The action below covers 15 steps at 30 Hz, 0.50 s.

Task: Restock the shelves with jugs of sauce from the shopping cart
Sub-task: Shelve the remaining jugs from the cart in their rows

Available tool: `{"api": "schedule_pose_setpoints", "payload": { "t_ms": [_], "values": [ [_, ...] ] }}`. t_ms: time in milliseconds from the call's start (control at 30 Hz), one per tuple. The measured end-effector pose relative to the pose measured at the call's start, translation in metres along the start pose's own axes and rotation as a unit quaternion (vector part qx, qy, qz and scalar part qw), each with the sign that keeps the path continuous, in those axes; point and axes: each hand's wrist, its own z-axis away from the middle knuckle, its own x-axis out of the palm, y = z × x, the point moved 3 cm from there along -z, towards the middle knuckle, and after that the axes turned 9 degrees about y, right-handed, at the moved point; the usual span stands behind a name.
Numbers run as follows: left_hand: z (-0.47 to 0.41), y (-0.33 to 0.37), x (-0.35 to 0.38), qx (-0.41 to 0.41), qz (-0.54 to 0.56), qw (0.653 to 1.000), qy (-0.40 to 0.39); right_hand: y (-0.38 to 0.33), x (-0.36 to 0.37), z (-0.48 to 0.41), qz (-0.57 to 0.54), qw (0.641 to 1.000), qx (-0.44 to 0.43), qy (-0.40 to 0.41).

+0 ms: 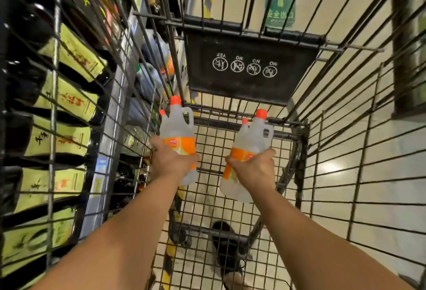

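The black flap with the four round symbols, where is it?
In the head view, the black flap hangs at the cart's far end, top centre, above and beyond the two orange-capped jugs held in the hands.

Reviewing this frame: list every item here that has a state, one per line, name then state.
left hand: closed around a jug's body
right hand: closed around another jug's body
left jug: capped, held upright above the cart floor
right jug: capped, tilted slightly, lifted
shopping cart: basket floor bare where visible
child seat flap: folded shut
shelf bottles: stocked, lined up
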Motion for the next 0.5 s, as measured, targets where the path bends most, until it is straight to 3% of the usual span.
{"api": "schedule_pose_setpoints", "payload": {
  "t_ms": [233,500],
  "values": [
    [0.037,-0.03,-0.015,-0.011,0.07,0.997,-0.023,0.005,-0.025,0.012,0.02,1.0,-0.011,-0.015],
    [0.108,-0.011,-0.085,0.045,0.132,0.99,0.005,-0.018,-0.086,0.075,-0.017,0.993,-0.117,0.011]
  ]
}}
